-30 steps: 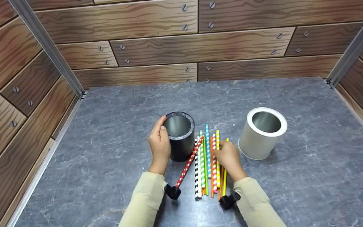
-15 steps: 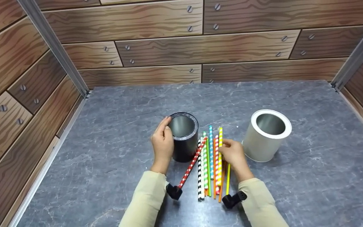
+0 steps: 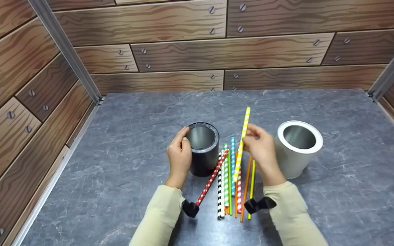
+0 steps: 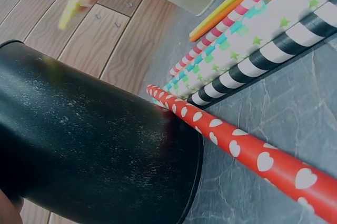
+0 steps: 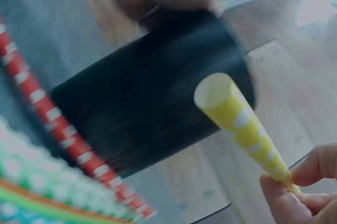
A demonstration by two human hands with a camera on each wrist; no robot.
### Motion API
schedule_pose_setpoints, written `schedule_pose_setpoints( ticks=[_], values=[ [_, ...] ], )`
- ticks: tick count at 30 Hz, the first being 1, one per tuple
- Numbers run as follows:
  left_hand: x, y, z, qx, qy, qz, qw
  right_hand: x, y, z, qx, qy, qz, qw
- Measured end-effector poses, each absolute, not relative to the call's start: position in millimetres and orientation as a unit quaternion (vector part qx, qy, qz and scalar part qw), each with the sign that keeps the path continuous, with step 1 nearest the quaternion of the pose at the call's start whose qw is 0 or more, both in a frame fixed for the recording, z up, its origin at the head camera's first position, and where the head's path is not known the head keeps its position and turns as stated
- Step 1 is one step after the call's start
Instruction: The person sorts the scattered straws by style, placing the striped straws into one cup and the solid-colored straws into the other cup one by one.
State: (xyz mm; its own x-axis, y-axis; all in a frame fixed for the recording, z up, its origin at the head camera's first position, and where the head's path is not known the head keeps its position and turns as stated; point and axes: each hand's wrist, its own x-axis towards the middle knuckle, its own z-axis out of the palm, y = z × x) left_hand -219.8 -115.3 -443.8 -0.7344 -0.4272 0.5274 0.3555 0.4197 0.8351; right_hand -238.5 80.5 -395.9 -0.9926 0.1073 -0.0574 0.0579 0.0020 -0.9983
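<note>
Between thumb and fingers, my right hand (image 3: 261, 145) pinches a yellow-and-white paper straw (image 3: 242, 136). The straw slants above the other straws, its hollow lower end (image 5: 213, 92) overlapping the black can in the right wrist view. My left hand (image 3: 180, 153) rests along the left side of a black open-topped can (image 3: 202, 164), fingertips right at the rim. A red straw with white hearts (image 4: 237, 148) leans against the can's base. Beside it lie several straws, including a black-and-white striped one (image 3: 219, 194), a blue one (image 3: 233, 164) and a pink-striped one (image 3: 239, 196).
A white open-topped can (image 3: 291, 164) stands right of my right hand. Thin orange (image 3: 246, 191) and yellow (image 3: 251, 191) straws lie at the pile's right side. The grey marbled table (image 3: 142, 126) ends at wood-patterned walls (image 3: 169, 54).
My right hand has lifted the yellow-and-white straw up and away from the pile. The left hand stays at the black can. The whole head view has shifted slightly.
</note>
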Motion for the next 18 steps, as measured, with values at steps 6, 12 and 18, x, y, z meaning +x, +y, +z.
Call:
schedule_pose_setpoints(
  ticks=[6,12,18],
  values=[
    [-220,-115,-443,0.024,-0.762,-0.534,0.365,-236,73,-363,-0.009,-0.676,0.732,0.084],
    [-221,-116,-444,0.024,-0.764,-0.527,0.372,-234,62,-344,0.076,-0.608,0.769,0.184],
    [-220,-115,-443,0.029,-0.765,-0.532,0.363,-232,45,-343,0.160,-0.563,0.760,0.283]
  ],
)
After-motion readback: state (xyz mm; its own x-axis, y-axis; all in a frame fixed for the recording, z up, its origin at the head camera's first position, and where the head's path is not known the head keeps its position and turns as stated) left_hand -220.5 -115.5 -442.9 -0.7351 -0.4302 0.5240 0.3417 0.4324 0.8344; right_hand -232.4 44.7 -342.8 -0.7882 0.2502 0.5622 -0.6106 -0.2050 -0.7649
